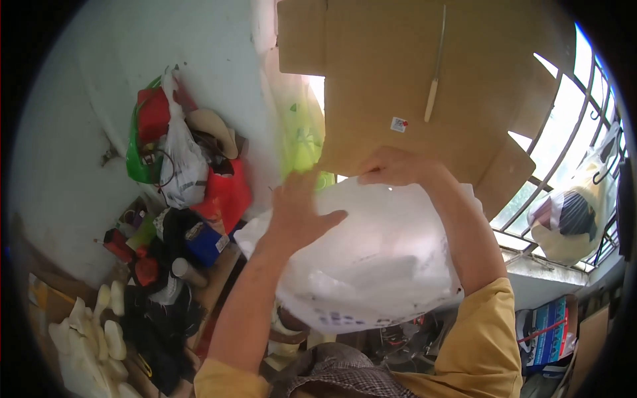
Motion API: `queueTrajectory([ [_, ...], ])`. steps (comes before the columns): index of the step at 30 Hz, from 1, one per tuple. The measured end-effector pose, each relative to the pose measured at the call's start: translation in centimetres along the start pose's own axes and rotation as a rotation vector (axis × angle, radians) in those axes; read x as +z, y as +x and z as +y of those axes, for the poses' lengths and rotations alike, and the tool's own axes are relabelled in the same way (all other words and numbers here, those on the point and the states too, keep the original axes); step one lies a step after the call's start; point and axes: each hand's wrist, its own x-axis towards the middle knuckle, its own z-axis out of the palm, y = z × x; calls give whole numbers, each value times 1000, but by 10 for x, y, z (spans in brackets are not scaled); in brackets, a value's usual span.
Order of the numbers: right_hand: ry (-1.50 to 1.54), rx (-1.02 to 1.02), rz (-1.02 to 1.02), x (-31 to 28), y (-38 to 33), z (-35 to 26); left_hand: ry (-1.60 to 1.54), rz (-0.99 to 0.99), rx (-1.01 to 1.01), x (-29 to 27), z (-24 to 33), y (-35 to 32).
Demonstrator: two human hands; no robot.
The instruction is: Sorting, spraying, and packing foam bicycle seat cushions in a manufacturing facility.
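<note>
A large white plastic bag (371,245) spreads out before me, with dark blue print along its lower edge. My right hand (398,166) pinches its far top edge, fingers curled under and thumb against them. At the bag's upper left, my left hand (302,209) lies along the plastic. Its thumb sticks out to the right and its fingers, a little blurred, point away from me. Whatever is inside the bag, if anything, does not show.
Flattened cardboard (378,86) covers the window, with a thin rod with a pale handle (431,99) against it. Bags hang on the left wall, including a white one (184,172). Clutter and pale gloves (86,338) lie lower left. Another bag (574,215) hangs on the window bars.
</note>
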Motion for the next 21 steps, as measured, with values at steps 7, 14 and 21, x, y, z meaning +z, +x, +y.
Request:
queueTrajectory([
  [7, -85, 55, 9, 6, -46, 56, -168, -41, -176, 65, 3, 25],
  [14, 245, 304, 301, 32, -51, 114, -118, -120, -174, 95, 26, 70],
  [21, 334, 330, 350, 39, -35, 128, -120, -96, -144, 108, 24, 84],
])
